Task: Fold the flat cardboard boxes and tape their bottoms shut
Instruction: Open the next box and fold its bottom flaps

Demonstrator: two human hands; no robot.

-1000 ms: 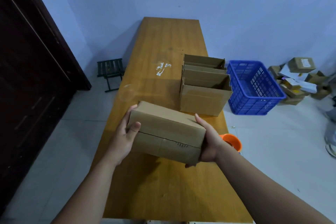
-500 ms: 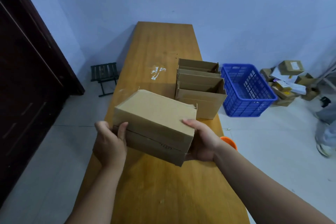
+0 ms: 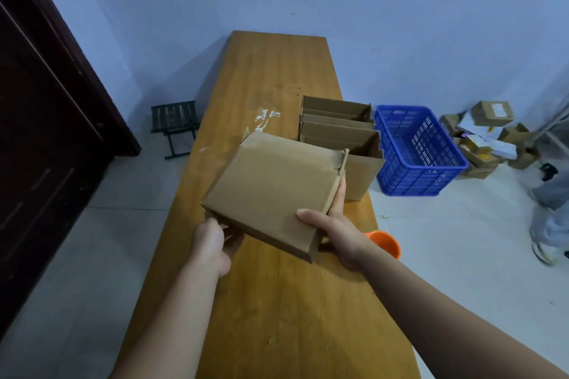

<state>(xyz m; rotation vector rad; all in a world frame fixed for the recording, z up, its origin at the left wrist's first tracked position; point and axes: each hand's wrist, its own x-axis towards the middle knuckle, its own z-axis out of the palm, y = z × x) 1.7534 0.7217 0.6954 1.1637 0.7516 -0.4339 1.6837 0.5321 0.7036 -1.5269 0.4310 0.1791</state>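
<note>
I hold a folded brown cardboard box [image 3: 271, 191] in the air above the long wooden table [image 3: 286, 301], one broad plain face tilted up toward me. My left hand [image 3: 214, 244] grips its near left corner from underneath. My right hand [image 3: 335, 228] holds the right side, thumb on the top face and fingers along the side wall. Behind it, two open folded boxes [image 3: 341, 132] stand upright at the table's right edge. An orange tape roll [image 3: 385, 243] peeks out behind my right wrist.
A blue plastic crate [image 3: 418, 151] sits on the floor right of the table. A pile of small parcels [image 3: 489, 138] lies by the far right wall, with a person's legs [image 3: 551, 218] beside it. A small dark stool [image 3: 175, 126] and a dark door [image 3: 46, 120] are on the left.
The box has tipped so its broad face turns up toward me. My left hand slid from the left side to under the near corner; my right thumb moved onto the top face.
</note>
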